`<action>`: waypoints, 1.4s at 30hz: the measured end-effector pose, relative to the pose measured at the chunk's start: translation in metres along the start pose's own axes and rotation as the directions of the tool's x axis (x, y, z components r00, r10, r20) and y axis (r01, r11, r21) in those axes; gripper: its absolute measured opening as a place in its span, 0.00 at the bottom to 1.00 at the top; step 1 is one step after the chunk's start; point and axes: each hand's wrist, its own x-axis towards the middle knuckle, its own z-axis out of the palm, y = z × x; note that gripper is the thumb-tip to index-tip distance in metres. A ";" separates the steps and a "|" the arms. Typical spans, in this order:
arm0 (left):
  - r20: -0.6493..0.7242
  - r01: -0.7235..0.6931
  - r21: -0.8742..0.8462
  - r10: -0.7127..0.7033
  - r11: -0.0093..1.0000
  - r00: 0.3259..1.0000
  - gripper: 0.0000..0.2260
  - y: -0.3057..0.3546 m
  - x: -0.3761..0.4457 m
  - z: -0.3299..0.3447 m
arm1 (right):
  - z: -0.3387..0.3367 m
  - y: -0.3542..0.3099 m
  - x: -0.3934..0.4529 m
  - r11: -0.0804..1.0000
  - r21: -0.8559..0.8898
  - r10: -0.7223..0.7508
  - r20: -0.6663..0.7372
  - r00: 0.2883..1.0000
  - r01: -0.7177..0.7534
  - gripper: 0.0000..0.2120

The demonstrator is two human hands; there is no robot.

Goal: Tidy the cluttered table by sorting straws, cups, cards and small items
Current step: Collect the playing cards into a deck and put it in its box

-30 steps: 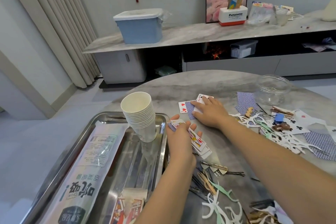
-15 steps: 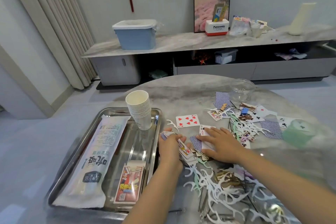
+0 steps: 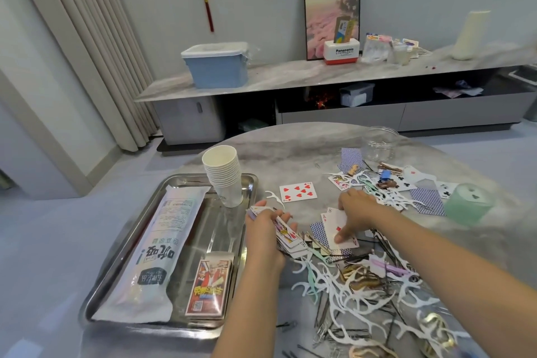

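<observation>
The left hand (image 3: 266, 231) was curled round a fanned stack of playing cards (image 3: 286, 237), thumb on the upper edge and fingers underneath, holding it just above the bench (image 3: 290, 148) beside the right rim of the metal tray (image 3: 122, 259). The right hand (image 3: 356, 212) lay palm down with fingers fairly straight, its fingertips pressing on an ace of diamonds (image 3: 338, 228) that lay face up over a blue-backed card (image 3: 318, 231); it gripped nothing. A seven of hearts (image 3: 297, 192) lay face up on the bench beyond both hands, apart from them.

In the tray stood a stack of white paper cups (image 3: 222, 173) at the far right corner, a long packet of straws (image 3: 157, 247) lay along the left side, and a card box (image 3: 209, 288) sat at the near right.

To the right of the hands, more cards, some face up and some face down, were scattered among white floss picks (image 3: 348, 296), dark hairpins and small clips. A clear glass jar (image 3: 379, 144) stood at the far side and a pale green cup (image 3: 469, 203) sat near the right edge, blurred.
</observation>
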 end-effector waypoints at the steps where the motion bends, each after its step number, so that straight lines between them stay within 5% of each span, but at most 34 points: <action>1: 0.000 -0.002 -0.009 0.002 1.000 1.000 0.15 -0.001 0.002 0.001 | -0.001 -0.001 0.002 1.000 -0.013 0.015 0.014 1.000 -0.014 0.46; 5: 0.026 0.041 -0.049 -0.039 0.998 0.999 0.16 -0.012 0.011 0.010 | -0.002 0.004 0.008 0.984 0.164 0.059 0.060 0.996 -0.068 0.43; 9: 0.047 0.097 -0.050 -0.095 0.994 0.994 0.16 -0.028 0.013 0.022 | -0.004 0.017 0.009 0.884 0.466 0.012 0.063 0.998 -0.040 0.19; 15: 0.071 0.083 -0.045 -0.080 0.996 0.994 0.17 -0.034 0.020 0.026 | -0.035 0.033 0.008 0.547 0.835 0.107 -0.143 0.984 0.062 0.08; 21: 0.080 0.082 -0.050 -0.078 0.995 0.994 0.17 -0.037 0.026 0.022 | -0.045 0.038 0.004 0.420 0.902 0.074 -0.142 0.987 0.098 0.06; 32: 0.089 0.127 -0.072 -0.120 0.989 0.989 0.15 -0.042 0.033 0.016 | -0.052 0.040 -0.004 0.349 0.932 -0.015 -0.095 0.995 0.094 0.06; 37: 0.301 0.142 0.104 -0.167 0.984 0.939 0.29 -0.040 0.027 0.019 | -0.060 0.009 -0.019 0.480 0.854 -0.243 -0.089 0.966 0.199 0.03; 42: 0.382 0.116 0.172 -0.175 0.978 0.907 0.22 -0.040 0.027 0.013 | -0.055 -0.014 -0.022 0.529 0.783 -0.309 -0.182 0.933 0.328 0.03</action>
